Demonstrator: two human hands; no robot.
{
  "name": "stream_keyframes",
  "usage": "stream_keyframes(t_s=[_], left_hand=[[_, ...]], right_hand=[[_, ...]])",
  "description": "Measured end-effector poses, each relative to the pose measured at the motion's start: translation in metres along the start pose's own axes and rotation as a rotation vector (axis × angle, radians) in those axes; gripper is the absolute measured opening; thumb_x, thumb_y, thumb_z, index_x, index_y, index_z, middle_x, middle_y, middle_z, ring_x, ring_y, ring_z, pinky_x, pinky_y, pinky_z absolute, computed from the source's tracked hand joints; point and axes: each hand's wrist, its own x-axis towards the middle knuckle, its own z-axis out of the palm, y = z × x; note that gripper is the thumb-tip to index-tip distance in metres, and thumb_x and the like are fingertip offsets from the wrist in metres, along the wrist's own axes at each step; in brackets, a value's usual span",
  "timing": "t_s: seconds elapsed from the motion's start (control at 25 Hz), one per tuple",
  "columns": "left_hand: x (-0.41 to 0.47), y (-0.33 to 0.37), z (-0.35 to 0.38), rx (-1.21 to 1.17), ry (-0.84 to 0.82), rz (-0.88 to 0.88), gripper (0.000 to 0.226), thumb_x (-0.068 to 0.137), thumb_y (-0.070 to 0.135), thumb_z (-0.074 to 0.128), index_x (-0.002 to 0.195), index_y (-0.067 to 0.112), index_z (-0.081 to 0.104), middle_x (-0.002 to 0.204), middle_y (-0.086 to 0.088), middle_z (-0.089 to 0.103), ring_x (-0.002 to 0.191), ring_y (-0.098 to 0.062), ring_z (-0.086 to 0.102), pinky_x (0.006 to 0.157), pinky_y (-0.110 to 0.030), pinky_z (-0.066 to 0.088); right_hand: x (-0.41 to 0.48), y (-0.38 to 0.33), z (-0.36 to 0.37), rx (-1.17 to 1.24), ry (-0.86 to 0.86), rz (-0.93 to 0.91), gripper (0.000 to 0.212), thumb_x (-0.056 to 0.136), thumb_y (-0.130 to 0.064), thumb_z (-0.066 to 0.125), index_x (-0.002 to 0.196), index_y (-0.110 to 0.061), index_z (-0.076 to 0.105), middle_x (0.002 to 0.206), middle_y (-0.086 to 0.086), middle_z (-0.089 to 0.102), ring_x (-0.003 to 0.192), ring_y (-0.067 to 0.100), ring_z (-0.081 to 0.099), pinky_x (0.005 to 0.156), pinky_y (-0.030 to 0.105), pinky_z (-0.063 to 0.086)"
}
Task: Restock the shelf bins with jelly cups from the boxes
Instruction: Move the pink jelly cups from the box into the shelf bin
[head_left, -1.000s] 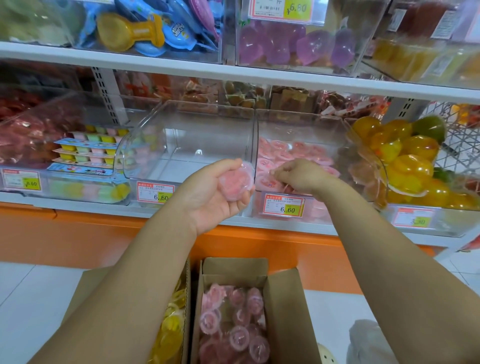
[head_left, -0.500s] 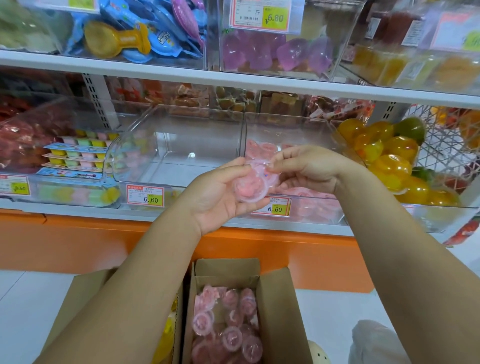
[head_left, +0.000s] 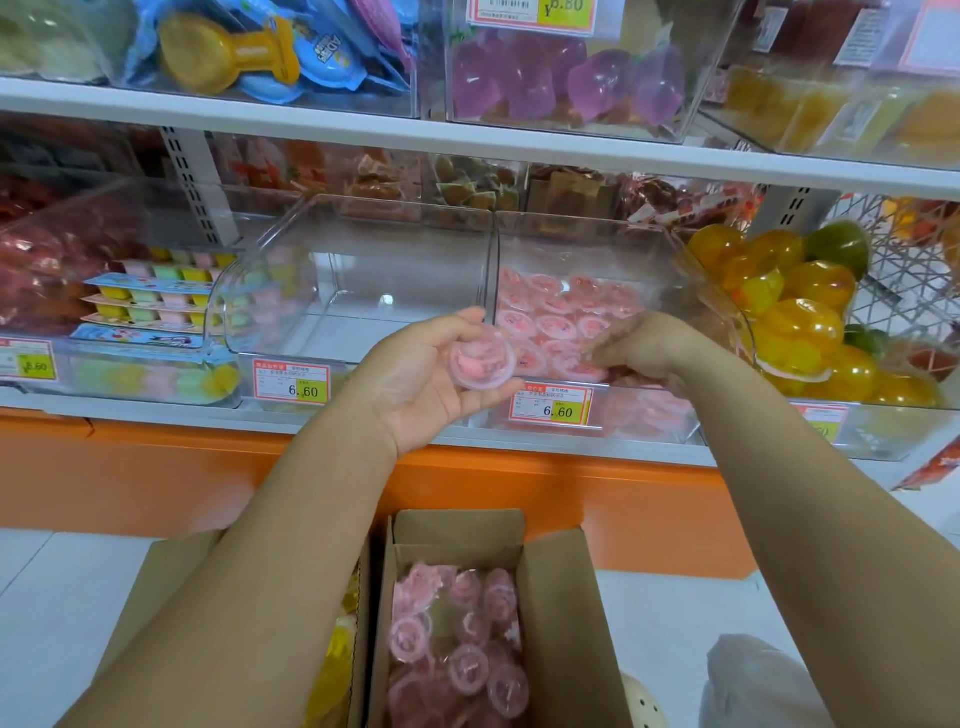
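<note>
One jelly cup (head_left: 482, 361) gripped in left hand (head_left: 426, 389), in front of the shelf (head_left: 130, 413). Right hand (head_left: 641, 348) inside right bin (head_left: 571, 244), over pink cups (head_left: 561, 317); grasp blurred, cannot tell. Box (head_left: 566, 623) below.

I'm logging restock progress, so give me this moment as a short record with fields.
left hand: holds a pink jelly cup in front of the bins
right hand: reaches into the pink-cup bin, low over the cups; grip blurred
pink-cup bin: partly filled
left bin: no cups inside
box: open on the floor, pink cups inside
</note>
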Motion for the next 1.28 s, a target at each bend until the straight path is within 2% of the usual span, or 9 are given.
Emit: stream_keyframes(t_s=[0.16,0.36,0.6,0.72,0.88,1.0,1.08,1.2,1.28], left_hand=[[-0.001,-0.001,0.003,0.048,-0.047,-0.016,0.055,0.070,0.005,0.068,0.123,0.015,0.059,0.127,-0.013,0.065,0.108,-0.031,0.069,0.079,-0.047,0.061],[-0.002,-0.005,0.010,0.057,-0.036,0.004,0.028,0.092,-0.002,0.059,0.117,0.011,0.060,0.121,-0.014,0.067,0.105,-0.028,0.069,0.080,-0.052,0.060],[0.003,-0.016,0.031,0.105,-0.010,0.062,0.026,0.094,0.004,0.062,0.116,0.016,0.061,0.116,-0.012,0.070,0.093,-0.021,0.073,0.083,-0.047,0.060],[0.006,-0.023,0.042,0.077,-0.014,0.059,0.020,0.098,0.005,0.056,0.111,0.018,0.063,0.116,-0.013,0.070,0.099,-0.027,0.071,0.085,-0.047,0.058],[0.015,-0.031,0.050,0.114,-0.019,0.106,0.031,0.102,0.011,0.050,0.132,0.020,0.052,0.124,-0.010,0.065,0.116,-0.026,0.063,0.099,-0.045,0.052],[0.022,-0.037,0.048,0.552,0.024,0.286,0.027,0.103,0.022,0.049,0.128,0.028,0.059,0.131,0.004,0.062,0.125,-0.012,0.056,0.108,-0.035,0.045],[0.025,-0.042,0.045,0.920,-0.035,0.371,0.031,0.104,0.031,0.044,0.131,0.033,0.059,0.136,0.013,0.060,0.127,-0.005,0.052,0.103,-0.023,0.040],[0.027,-0.049,0.043,1.358,-0.130,0.428,0.037,0.107,0.032,0.038,0.134,0.022,0.060,0.139,0.008,0.057,0.128,-0.010,0.050,0.093,-0.020,0.033],[0.030,-0.053,0.041,1.550,-0.178,0.475,0.038,0.107,0.027,0.035,0.125,0.007,0.062,0.135,-0.005,0.058,0.128,-0.018,0.047,0.099,-0.024,0.029]], right_hand=[[-0.001,-0.001,0.006,0.016,-0.001,-0.041,0.009,0.085,-0.002,0.069,0.093,0.002,0.070,0.074,0.011,0.066,0.062,0.015,0.059,0.064,0.022,0.055],[-0.010,-0.006,-0.009,-0.055,0.039,-0.141,0.015,0.086,-0.020,0.070,0.095,-0.009,0.071,0.090,0.012,0.070,0.076,0.020,0.062,0.079,0.035,0.055],[-0.056,-0.037,-0.023,0.129,-0.477,-0.314,0.033,0.076,-0.031,0.069,0.107,-0.018,0.069,0.089,0.000,0.070,0.075,0.015,0.064,0.071,0.027,0.053],[-0.051,-0.032,-0.024,0.157,-0.415,-0.303,0.037,0.080,-0.015,0.071,0.116,-0.012,0.065,0.088,0.005,0.068,0.072,0.016,0.063,0.069,0.028,0.052],[-0.040,-0.016,-0.041,0.120,-0.273,-0.267,0.033,0.079,-0.010,0.075,0.111,-0.007,0.066,0.087,0.009,0.069,0.071,0.015,0.065,0.062,0.023,0.053],[-0.029,0.004,-0.048,-0.159,0.035,-0.300,0.015,0.077,-0.012,0.079,0.085,-0.012,0.067,0.079,0.004,0.069,0.067,0.015,0.064,0.060,0.023,0.050],[-0.023,0.018,-0.044,-0.286,0.059,-0.301,0.012,0.078,-0.010,0.076,0.074,-0.016,0.067,0.077,0.000,0.069,0.068,0.012,0.062,0.064,0.023,0.047],[-0.018,0.030,-0.045,-0.281,-0.037,-0.257,0.013,0.082,-0.007,0.071,0.076,-0.019,0.070,0.081,0.001,0.070,0.074,0.013,0.063,0.073,0.024,0.053],[-0.014,0.032,-0.048,-0.198,0.078,-0.262,0.011,0.087,-0.010,0.064,0.086,-0.019,0.069,0.083,0.002,0.068,0.074,0.018,0.063,0.069,0.029,0.053]])
